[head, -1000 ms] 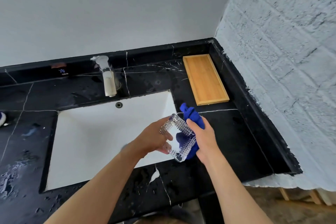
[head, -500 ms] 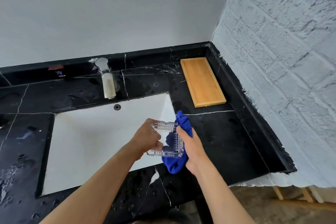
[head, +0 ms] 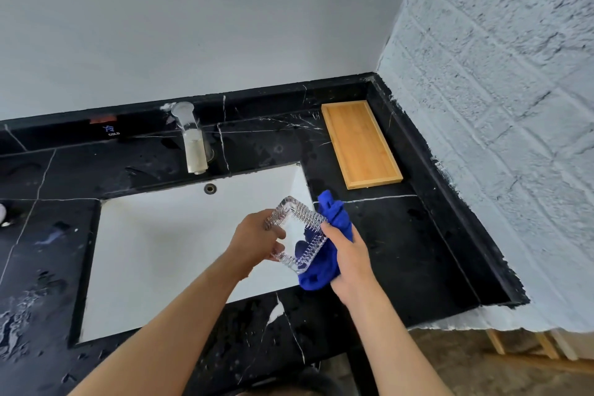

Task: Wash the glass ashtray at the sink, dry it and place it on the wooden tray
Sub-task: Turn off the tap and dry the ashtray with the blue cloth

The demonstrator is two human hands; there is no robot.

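A: Your left hand [head: 255, 243] grip is pinching the glass ashtray [head: 297, 235]; your right hand [head: 348, 254] is pressing a blue cloth [head: 331, 235] against it.

B: Where?

A: Above the sink's [head: 160, 251] right edge; wooden tray [head: 360, 143] lying at one o'clock on the surface [head: 401, 251].

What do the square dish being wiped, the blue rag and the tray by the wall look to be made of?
The ashtray looks like clear cut glass: see-through, with ribbed, glinting edges. The blue cloth seems soft, plush fabric, perhaps microfibre, bunching in folds. The wooden tray looks like pale bamboo or wood, matte, with fine straight grain.
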